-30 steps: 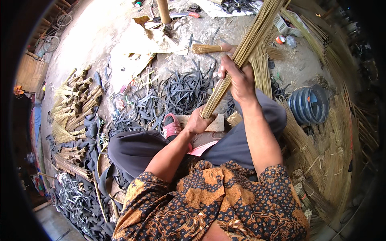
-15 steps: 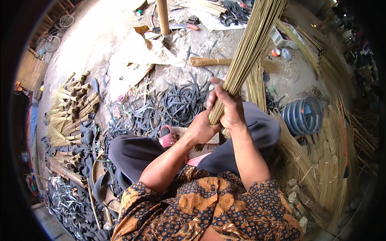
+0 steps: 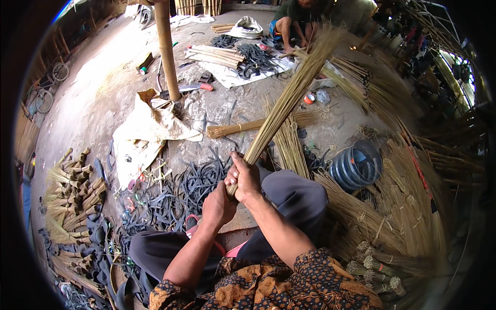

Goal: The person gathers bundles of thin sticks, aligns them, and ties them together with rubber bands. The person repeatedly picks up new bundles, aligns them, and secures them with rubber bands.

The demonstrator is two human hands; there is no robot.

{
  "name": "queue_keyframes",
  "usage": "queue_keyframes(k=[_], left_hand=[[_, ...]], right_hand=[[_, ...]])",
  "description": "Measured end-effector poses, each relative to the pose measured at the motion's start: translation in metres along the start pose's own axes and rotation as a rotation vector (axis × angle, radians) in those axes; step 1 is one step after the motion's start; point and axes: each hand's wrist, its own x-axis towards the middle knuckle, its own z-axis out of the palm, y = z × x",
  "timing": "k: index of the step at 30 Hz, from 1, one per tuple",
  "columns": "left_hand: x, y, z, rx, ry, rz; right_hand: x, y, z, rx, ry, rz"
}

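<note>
A long bundle of thin, dry broom sticks (image 3: pixel 281 108) slants up and away to the right, its feathery far end spread and a little blurred. My right hand (image 3: pixel 244 178) is wrapped round the bundle near its lower end. Just below, my left hand (image 3: pixel 219 205) closes about the butt of the same bundle; its fingertips are partly hidden. Beyond my hands another tied bundle of sticks (image 3: pixel 243 127) lies across the floor. Black rubber strips (image 3: pixel 194 188) are heaped in front of my crossed legs.
Short brooms (image 3: pixel 77 196) are piled at the left. A bamboo post (image 3: pixel 166 51) stands ahead, beside a red-handled knife (image 3: pixel 199 88). A clear blue plastic container (image 3: pixel 356 166) and loose stick bundles (image 3: pixel 408 206) lie at the right. Another person (image 3: pixel 294 26) sits at the far side.
Both hands and the bundle have shifted left and lower in view, with the bundle leaning further right. The view has tilted up, bringing the seated person into sight. The right fingers have closed tighter.
</note>
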Motion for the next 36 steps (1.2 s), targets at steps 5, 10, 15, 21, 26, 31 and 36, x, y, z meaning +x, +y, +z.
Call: queue_keyframes(k=[5, 10, 15, 21, 26, 31, 36], left_hand=[[0.020, 0.009, -0.042, 0.048, 0.023, 0.017], [0.043, -0.008, -0.120, 0.163, 0.117, 0.140], [0.038, -0.029, -0.155, 0.006, 0.134, 0.027], [0.043, -0.040, -0.172, -0.122, 0.179, 0.001], [0.041, -0.046, -0.182, -0.108, 0.268, -0.054], [0.048, -0.056, -0.182, -0.107, 0.298, -0.094], [0.054, -0.056, -0.184, -0.051, 0.243, -0.187]], right_hand=[[0.012, 0.006, 0.019, 0.035, -0.126, -0.032], [0.045, -0.010, -0.005, -0.140, -0.515, -0.208], [0.090, 0.024, -0.087, -0.691, -0.071, 0.079], [0.112, 0.134, -0.182, -1.125, 0.244, 0.335], [0.126, 0.184, -0.170, -1.669, 0.080, 0.085], [0.145, 0.214, -0.131, -1.839, -0.274, -0.211], [0.157, 0.233, -0.121, -2.059, -0.374, -0.267]])
